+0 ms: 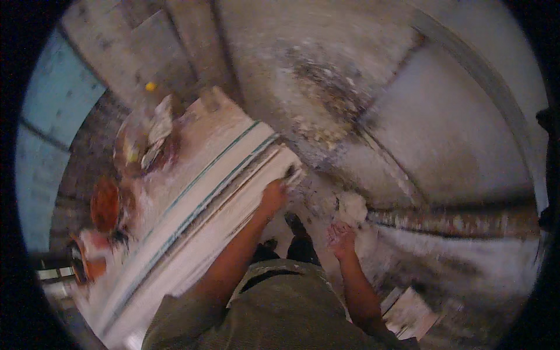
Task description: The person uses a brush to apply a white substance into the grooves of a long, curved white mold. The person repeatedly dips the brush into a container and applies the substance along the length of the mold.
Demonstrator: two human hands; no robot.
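A long pale table or bench top [192, 146] runs diagonally on my left, with a long white board or moulding [233, 198] along its near side. Dark green stripes run lengthwise beside the board. At the board's far end, my left hand [274, 196] is closed, with a small dark thing [290, 171] just past its fingers. Blur hides whether that thing is in my grip. My right hand [341, 236] is held low on the right, away from the bench. White dust coats its fingers, which look loosely apart, and nothing shows in them.
An orange-brown bowl [105, 204] and a large basin [131, 146] with a pale cloth stand along the bench's left side. Debris [326, 105] litters the floor ahead. A pale block [352, 207] lies near my right hand, and pale boards [410, 315] lie at lower right.
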